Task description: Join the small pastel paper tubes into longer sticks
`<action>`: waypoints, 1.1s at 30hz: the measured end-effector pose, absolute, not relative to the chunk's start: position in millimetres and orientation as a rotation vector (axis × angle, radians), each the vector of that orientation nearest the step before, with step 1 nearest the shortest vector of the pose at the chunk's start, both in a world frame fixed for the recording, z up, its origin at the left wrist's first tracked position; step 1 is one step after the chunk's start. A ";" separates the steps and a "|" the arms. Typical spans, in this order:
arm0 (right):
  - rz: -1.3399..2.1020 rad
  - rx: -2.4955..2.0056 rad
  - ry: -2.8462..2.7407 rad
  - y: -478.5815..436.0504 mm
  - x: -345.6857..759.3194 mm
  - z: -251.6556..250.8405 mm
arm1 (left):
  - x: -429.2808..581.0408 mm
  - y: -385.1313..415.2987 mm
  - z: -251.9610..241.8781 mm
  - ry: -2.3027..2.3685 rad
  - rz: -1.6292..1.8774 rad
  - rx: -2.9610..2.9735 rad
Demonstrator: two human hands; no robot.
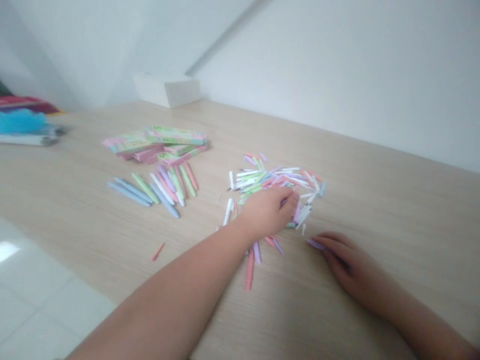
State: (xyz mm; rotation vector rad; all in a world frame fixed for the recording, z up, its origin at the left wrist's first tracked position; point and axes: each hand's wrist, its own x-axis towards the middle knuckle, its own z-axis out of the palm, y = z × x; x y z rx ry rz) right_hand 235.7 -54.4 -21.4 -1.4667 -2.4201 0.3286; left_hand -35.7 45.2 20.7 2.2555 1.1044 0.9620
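My left hand [268, 212] reaches over a loose pile of pen parts [255, 180], its fingers pinched together among the pieces. What they grip, if anything, is hidden and blurred. My right hand [345, 262] is low beside the pile, with a slim purple pen part [315, 244] between thumb and fingers, its tip pointing left. White, green, pink and purple pieces make up the pile. Just below my left wrist lie a red pen piece [249, 272] and a purple one [257, 252]. A small white piece [303, 229] rests between my hands.
Pastel pens [180, 182] lie in a loose row left of the pile, before stacked printed boxes [176, 136]. A small red piece [158, 251] is near the table's left edge. A white box [182, 92] stands by the wall; a blue bundle [22, 121] lies far left.
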 end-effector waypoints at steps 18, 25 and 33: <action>0.536 -1.651 -2.541 -65.6 242.3 5.2 | -34.5 44.0 19.2 1.165 0.878 2.352; 0.493 -1.613 -2.512 -63.3 237.5 2.0 | -34.5 43.8 20.0 1.129 0.876 2.327; 0.556 -1.541 -2.517 -57.1 233.8 11.4 | -33.7 45.2 17.1 1.090 0.923 2.311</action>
